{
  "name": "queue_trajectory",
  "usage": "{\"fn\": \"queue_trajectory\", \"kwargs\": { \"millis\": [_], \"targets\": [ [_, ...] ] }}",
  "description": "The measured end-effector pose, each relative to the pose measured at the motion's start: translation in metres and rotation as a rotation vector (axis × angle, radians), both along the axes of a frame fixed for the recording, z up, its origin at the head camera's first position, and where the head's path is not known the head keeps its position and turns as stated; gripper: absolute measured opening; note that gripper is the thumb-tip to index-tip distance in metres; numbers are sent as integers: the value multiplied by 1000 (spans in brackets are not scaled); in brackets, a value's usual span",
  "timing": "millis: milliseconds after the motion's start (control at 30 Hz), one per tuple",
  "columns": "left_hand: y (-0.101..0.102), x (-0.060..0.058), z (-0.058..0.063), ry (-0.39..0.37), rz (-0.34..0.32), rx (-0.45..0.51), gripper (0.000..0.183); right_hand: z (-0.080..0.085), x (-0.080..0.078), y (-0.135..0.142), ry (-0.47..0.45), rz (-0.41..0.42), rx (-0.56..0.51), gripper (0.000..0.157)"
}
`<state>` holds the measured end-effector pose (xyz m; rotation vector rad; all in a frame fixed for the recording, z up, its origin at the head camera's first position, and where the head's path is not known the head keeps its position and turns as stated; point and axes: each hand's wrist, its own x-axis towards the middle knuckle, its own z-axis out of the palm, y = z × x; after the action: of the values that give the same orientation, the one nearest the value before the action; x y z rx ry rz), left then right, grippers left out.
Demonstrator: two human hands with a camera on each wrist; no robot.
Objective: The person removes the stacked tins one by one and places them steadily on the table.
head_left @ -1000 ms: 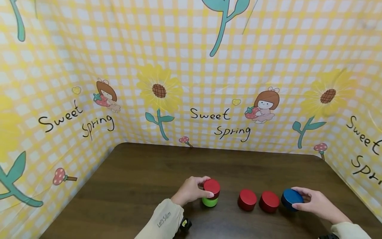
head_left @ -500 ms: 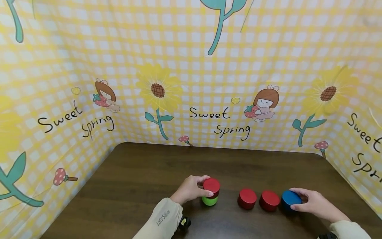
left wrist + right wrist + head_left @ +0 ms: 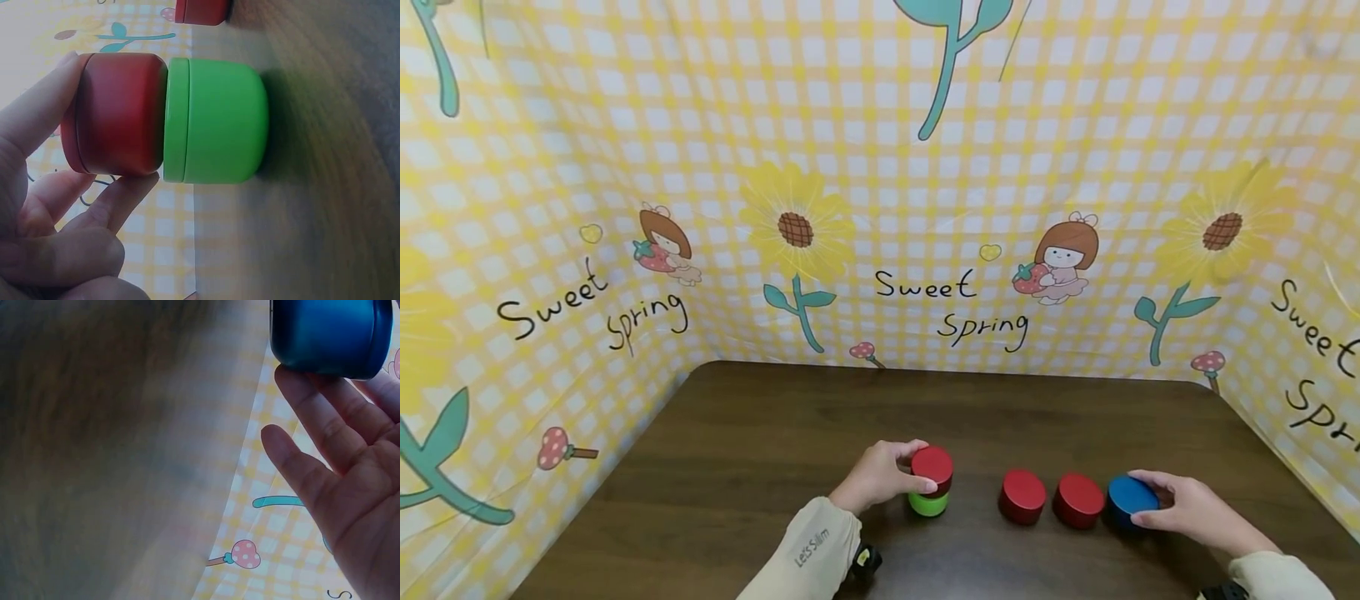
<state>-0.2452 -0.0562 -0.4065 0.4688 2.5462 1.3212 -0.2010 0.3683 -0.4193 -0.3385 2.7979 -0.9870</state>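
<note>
My left hand (image 3: 882,477) pinches a small round red tin (image 3: 122,112) between thumb and fingers. The red tin sits on a bright green lidded tin (image 3: 219,122), which stands on the table; both are in line in the left wrist view. On the right side, my right hand (image 3: 1198,510) grips a blue tin (image 3: 1132,497) from its right, thumb on the near side. In the right wrist view the blue tin (image 3: 331,337) is cut off by the top edge and the thumb is out of frame. Whether its base touches the table I cannot tell.
Two more red tins stand between the hands: one red tin (image 3: 1022,497) nearer the stack, another red tin (image 3: 1078,502) close beside the blue one. The dark wooden table (image 3: 760,433) meets a yellow checked cloth (image 3: 820,308) at its back and sides.
The blue tin and right hand have shifted slightly left, closer to the neighbouring red tin. The left hand keeps its hold on the red tin, with hardly any movement.
</note>
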Motion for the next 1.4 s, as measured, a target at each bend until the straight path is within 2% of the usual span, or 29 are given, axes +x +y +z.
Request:
{"fn": "queue_trajectory", "kwargs": {
  "millis": [267,833,1100,1267,1400],
  "targets": [
    [-1,1,-2,1,7,0,58,-2,-1,-2,13,-7,47,61],
    [0,0,1,1,5,-4,59,-6,1,2,22,-2,40,61],
    [1,0,0,16,-13,6,57,-1,4,6,-16,-10,56,61],
    [1,0,-1,29,-9,21,56,6,8,7,45,-11,71,60],
    [-1,0,-2,50,-10,15,57,12,13,4,109,-63,59,58]
  ]
}}
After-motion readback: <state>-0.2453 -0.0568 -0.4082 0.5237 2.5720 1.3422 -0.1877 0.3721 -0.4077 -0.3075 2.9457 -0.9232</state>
